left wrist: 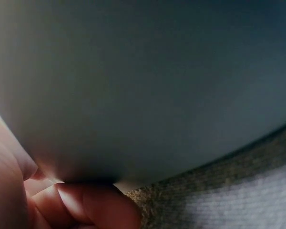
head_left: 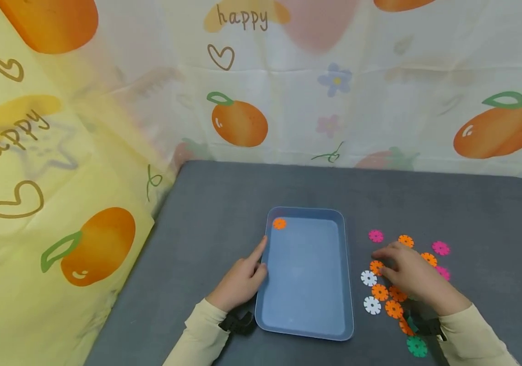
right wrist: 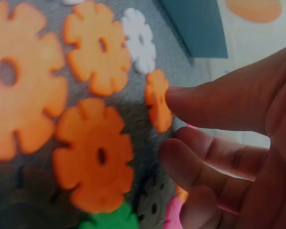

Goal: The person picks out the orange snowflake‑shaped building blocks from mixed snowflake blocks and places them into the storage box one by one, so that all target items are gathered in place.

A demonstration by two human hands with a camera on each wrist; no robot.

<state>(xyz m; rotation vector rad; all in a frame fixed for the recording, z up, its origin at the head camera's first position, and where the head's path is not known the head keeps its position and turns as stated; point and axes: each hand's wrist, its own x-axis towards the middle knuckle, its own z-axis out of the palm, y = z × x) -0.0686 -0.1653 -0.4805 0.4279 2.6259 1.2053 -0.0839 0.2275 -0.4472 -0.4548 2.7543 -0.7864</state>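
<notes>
On the left edge of a blue tray (head_left: 304, 274) rests my left hand (head_left: 238, 282), index finger straight and thumb tip at the rim. Its other fingers curl beside the tray's outer wall in the left wrist view. One orange notched disc (head_left: 279, 223) lies in the tray's far left corner. My right hand (head_left: 412, 274) hovers over a scatter of notched discs. Thumb and fingers are spread apart with a gap between them; the thumb tip overlaps an orange disc (right wrist: 158, 102) in the right wrist view.
Around the right hand lie more orange discs (head_left: 394, 308), white discs (head_left: 372, 305), pink discs (head_left: 441, 248) and a green disc (head_left: 416, 346). The grey table (head_left: 224, 203) ends at a patterned cloth (head_left: 288, 117) behind and at the left.
</notes>
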